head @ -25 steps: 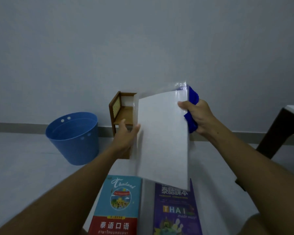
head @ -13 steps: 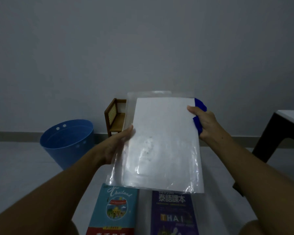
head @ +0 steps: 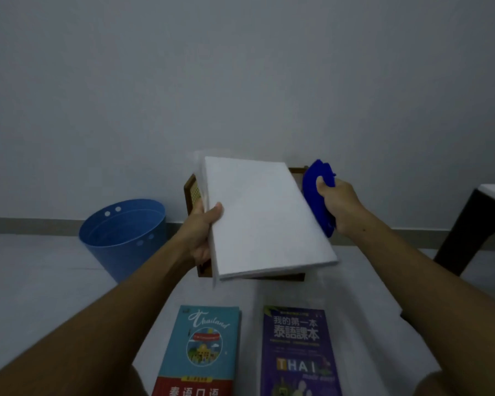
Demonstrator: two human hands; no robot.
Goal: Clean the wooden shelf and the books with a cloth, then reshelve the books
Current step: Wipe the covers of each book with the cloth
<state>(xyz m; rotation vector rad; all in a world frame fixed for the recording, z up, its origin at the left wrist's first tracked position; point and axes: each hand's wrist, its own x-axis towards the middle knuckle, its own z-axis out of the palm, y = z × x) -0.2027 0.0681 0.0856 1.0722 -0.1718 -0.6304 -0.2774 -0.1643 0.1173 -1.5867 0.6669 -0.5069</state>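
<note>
A blue plastic bin (head: pixel 123 238) stands on the pale floor (head: pixel 40 281) at nine o'clock, and a dark-legged table (head: pixel 469 224) at three.

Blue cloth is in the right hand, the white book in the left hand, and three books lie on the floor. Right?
The head view shows two books on the floor, not three: teal book and purple book. The right hand grips the blue cloth, the left hand holds the white book.

Head-worn wide view, forward and downward, seemingly near the floor (head: pixel 40 281)
</note>
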